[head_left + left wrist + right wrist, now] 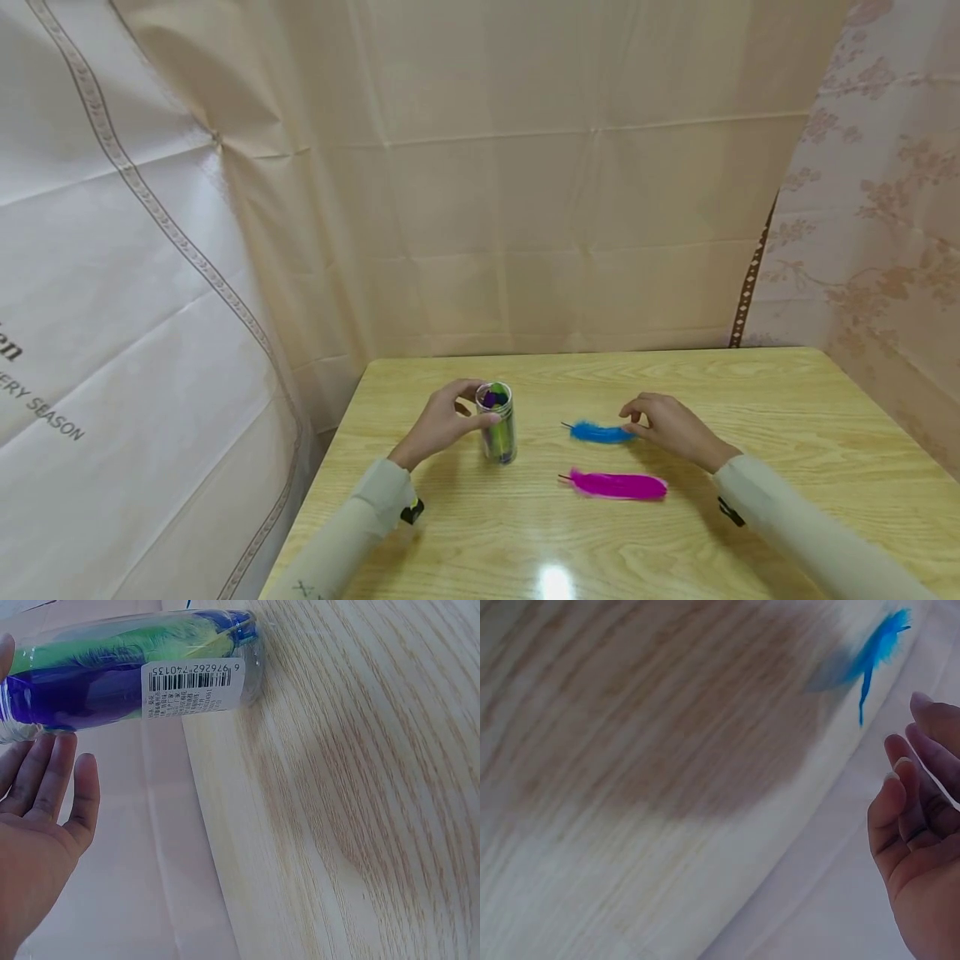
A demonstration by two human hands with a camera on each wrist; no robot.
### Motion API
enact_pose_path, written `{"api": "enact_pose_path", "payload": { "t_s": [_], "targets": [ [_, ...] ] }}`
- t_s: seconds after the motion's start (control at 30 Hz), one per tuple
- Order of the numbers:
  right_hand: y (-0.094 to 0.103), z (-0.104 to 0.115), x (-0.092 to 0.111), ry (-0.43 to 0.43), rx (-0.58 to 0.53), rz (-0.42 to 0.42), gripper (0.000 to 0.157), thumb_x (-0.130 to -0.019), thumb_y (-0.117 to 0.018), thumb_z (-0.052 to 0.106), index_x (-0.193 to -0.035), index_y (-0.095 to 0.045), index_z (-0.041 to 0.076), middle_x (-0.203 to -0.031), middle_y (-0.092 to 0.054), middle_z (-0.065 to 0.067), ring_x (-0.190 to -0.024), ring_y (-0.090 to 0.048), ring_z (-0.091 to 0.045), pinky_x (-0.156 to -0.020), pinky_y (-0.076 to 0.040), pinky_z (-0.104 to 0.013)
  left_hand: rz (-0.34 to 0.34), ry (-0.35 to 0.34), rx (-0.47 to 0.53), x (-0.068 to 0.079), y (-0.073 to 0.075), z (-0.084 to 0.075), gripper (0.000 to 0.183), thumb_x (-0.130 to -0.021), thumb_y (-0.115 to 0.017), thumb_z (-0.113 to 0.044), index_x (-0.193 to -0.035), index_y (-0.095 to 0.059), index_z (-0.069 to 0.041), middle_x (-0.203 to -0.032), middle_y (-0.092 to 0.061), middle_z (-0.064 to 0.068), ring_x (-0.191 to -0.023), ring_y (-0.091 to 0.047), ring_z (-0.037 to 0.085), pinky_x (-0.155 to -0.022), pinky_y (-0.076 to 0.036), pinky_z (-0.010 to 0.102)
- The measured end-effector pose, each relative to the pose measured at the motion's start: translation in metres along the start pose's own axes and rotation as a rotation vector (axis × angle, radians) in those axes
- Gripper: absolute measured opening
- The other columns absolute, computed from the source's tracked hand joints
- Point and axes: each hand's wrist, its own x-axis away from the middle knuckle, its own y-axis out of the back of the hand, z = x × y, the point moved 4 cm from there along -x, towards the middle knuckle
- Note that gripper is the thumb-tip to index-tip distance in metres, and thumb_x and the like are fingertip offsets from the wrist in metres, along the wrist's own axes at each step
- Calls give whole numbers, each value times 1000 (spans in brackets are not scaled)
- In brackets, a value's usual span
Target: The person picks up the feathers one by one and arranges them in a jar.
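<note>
The left hand [450, 417] is grasping a clear jar [502, 446], with its fingers at the far side and its thumb across the near side. The jar is near upright above the left-middle part of the wood-grain counter [480, 542]; contact between its base and the surface cannot be confirmed. Bundled feathers [90, 694] in green, purple and blue fill it and also show through its mouth. A white barcode label [196, 686] is on its wall, near the base.

The right hand [672, 427] is at the right end of a blue feather [598, 432]. Its fingers are loosely bent and released: the right wrist view shows a gap between them and the feather, with nothing between the fingertips. The blue feather points its quill left, toward the jar, and is well apart from it.

A magenta feather [622, 486] lies flat on the counter, nearer the person than the blue one and roughly parallel to it, quill also to the left. Neither hand touches it.

Both arms wear pale sleeves [806, 521]. Beige cloth [555, 192] hangs behind the counter, white cloth with printed lettering [112, 333] at the left, flowered cloth [892, 192] at the right.
</note>
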Motion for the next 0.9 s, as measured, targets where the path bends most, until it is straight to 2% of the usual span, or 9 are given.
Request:
{"api": "enact_pose_path", "payload": {
  "t_s": [0.2,0.47,0.6,0.8,0.9],
  "targets": [
    [-8,-7,4,-54,-37,43,19,-94,-77,16,-109,-76,4,-90,-66,7,-79,-60,-8,-69,-55,-31,3,1,2,-1,0,0,61,-86,-83,-46,-136,-62,-20,-120,-67,-7,-107,-61,16,-90,-54,39],
    [-11,-10,9,-64,-42,44,20,-94,-78,18,-105,-76,1,-92,-68,1,-82,-63,-13,-74,-57,-36,4,-1,11,-1,0,0,60,-87,-83,-47,-136,-62,-20,-120,-67,-7,-109,-61,22,-90,-53,41],
    [-13,-11,7,-80,-75,43,19,-93,-78,20,-100,-76,3,-87,-66,3,-78,-60,-11,-71,-55,-33,4,-3,3,-1,0,0,61,-86,-83,-48,-136,-62,-20,-120,-67,-8,-108,-61,19,-90,-53,40],
    [-20,-15,4,-133,-115,91,21,-91,-81,23,-96,-76,4,-88,-66,1,-79,-59,-12,-70,-54,-32,1,-2,-2,0,0,2,60,-86,-83,-47,-136,-62,-20,-119,-67,-9,-106,-61,14,-89,-54,39],
    [-22,-14,3,-125,-112,98,19,-90,-82,21,-95,-75,4,-87,-66,2,-78,-59,-11,-69,-54,-31,1,0,-9,0,0,1,59,-87,-83,-46,-136,-63,-21,-119,-67,-9,-106,-61,13,-89,-54,38]
  ]
}}
